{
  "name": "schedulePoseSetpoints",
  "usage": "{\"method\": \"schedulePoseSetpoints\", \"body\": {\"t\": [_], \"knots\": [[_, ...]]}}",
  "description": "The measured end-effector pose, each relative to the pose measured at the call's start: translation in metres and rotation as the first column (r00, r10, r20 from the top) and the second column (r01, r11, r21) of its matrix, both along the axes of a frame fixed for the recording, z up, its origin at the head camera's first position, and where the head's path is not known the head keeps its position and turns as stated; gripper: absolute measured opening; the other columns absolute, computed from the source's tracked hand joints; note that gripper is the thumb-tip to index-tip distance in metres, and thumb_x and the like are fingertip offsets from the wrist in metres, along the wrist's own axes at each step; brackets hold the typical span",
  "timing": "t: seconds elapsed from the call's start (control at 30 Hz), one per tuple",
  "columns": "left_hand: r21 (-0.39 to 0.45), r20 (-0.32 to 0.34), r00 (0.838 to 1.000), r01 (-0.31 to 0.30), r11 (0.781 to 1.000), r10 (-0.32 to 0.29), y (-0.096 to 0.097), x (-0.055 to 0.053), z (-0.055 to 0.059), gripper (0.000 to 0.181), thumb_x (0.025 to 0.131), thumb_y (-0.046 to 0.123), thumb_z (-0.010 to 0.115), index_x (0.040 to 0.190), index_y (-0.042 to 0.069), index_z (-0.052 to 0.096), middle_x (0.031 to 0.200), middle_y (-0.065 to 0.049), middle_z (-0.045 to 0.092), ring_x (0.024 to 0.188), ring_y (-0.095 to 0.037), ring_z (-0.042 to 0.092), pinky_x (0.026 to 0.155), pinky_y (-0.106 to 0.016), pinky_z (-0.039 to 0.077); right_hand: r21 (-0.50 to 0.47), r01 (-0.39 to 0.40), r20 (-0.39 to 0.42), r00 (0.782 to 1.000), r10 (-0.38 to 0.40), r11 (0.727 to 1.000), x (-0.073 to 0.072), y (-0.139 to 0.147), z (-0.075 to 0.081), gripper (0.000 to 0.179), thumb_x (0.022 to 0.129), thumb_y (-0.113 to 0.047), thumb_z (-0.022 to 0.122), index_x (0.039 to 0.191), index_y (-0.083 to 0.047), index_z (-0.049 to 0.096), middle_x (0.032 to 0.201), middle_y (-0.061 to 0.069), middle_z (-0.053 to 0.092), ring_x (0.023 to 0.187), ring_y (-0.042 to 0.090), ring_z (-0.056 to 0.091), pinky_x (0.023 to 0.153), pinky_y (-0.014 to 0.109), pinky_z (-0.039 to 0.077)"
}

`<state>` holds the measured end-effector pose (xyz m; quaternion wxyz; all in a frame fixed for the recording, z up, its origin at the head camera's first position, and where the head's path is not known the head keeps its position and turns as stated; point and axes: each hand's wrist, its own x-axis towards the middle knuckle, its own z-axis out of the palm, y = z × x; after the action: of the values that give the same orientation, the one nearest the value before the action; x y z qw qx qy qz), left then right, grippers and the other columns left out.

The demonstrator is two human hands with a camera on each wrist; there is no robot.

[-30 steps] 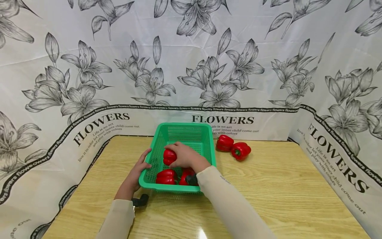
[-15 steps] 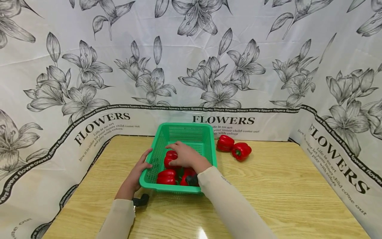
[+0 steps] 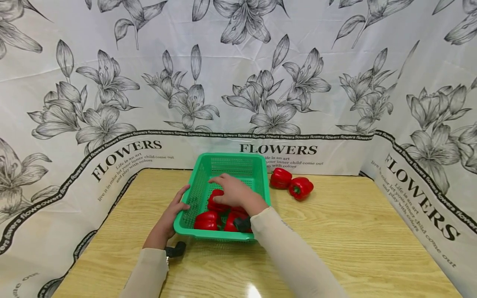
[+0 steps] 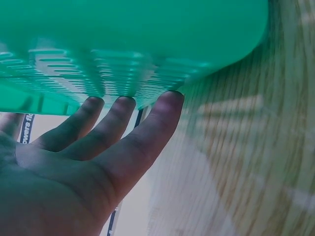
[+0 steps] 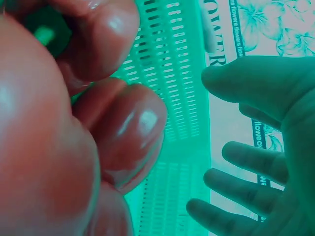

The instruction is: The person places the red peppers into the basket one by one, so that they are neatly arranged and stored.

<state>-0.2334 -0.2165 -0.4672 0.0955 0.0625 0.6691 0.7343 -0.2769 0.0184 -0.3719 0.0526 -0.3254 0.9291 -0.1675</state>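
A green perforated basket (image 3: 223,235) stands on the table with several red bell peppers in it. At its left rim my left hand (image 3: 172,213) holds on, thumb over the edge and fingers against the outer wall, as the left wrist view also shows. Over the inside of the basket, my right hand (image 3: 235,191) hovers by a bell pepper (image 3: 215,200). The right wrist view shows this hand's fingers (image 5: 251,191) spread, apart from the nearby peppers (image 5: 130,132). In front lie another bell pepper (image 3: 206,221) and one partly hidden (image 3: 231,220) behind the wrist mount.
Two more red bell peppers, one behind (image 3: 281,178) and one in front (image 3: 300,188), lie on the wooden table (image 3: 335,231) right of the basket. A flower-printed cloth (image 3: 208,66) hangs along the back and sides.
My right hand has lowered a bell pepper into the basket, let it go and lifted slightly to the right. The left hand keeps its place on the rim.
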Motion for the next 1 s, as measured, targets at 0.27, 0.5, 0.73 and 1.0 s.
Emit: {"method": "schedulePoseSetpoints", "body": {"t": [0.27,0.5,0.73,1.0], "knots": [[-0.001,0.003,1.0,0.008,1.0,-0.008,0.0,0.0,-0.002,0.075,0.088,0.008,0.041,0.154,0.034,0.016,0.158,-0.015,0.013,0.132,-0.042,0.032,0.091,-0.04,0.045,-0.006,-0.015,-0.037,0.999,0.015,1.0,0.006,0.008,0.009,0.054,0.091,-0.031,0.062,0.142,-0.024,0.049,0.146,0.006,0.044,0.131,0.024,0.047,0.106,0.041,0.041],[-0.023,-0.004,1.0,0.013,1.0,-0.013,0.001,0.0,-0.002,0.075,0.088,0.011,0.041,0.154,0.036,0.015,0.159,-0.013,0.012,0.134,-0.043,0.032,0.092,-0.04,0.045,-0.024,-0.007,-0.083,0.997,0.005,1.0,0.012,0.019,0.016,0.051,0.09,-0.028,0.062,0.14,-0.023,0.051,0.144,0.007,0.045,0.13,0.027,0.048,0.105,0.043,0.041],[-0.019,0.001,1.0,0.01,1.0,-0.01,0.001,0.001,-0.002,0.076,0.088,0.01,0.041,0.155,0.036,0.015,0.159,-0.014,0.012,0.135,-0.043,0.031,0.093,-0.041,0.045,-0.041,0.022,-0.094,0.995,-0.026,0.999,0.012,0.031,0.019,0.051,0.09,-0.028,0.063,0.139,-0.023,0.052,0.145,0.008,0.045,0.13,0.028,0.047,0.104,0.045,0.041],[-0.02,0.002,1.0,0.005,1.0,-0.005,0.001,0.001,-0.001,0.076,0.089,0.009,0.04,0.155,0.035,0.015,0.159,-0.013,0.011,0.135,-0.043,0.031,0.092,-0.04,0.045,-0.074,0.025,-0.156,0.987,-0.037,0.997,0.009,0.044,0.018,0.047,0.09,-0.027,0.064,0.136,-0.021,0.055,0.14,0.006,0.049,0.128,0.027,0.048,0.103,0.045,0.043]]}}
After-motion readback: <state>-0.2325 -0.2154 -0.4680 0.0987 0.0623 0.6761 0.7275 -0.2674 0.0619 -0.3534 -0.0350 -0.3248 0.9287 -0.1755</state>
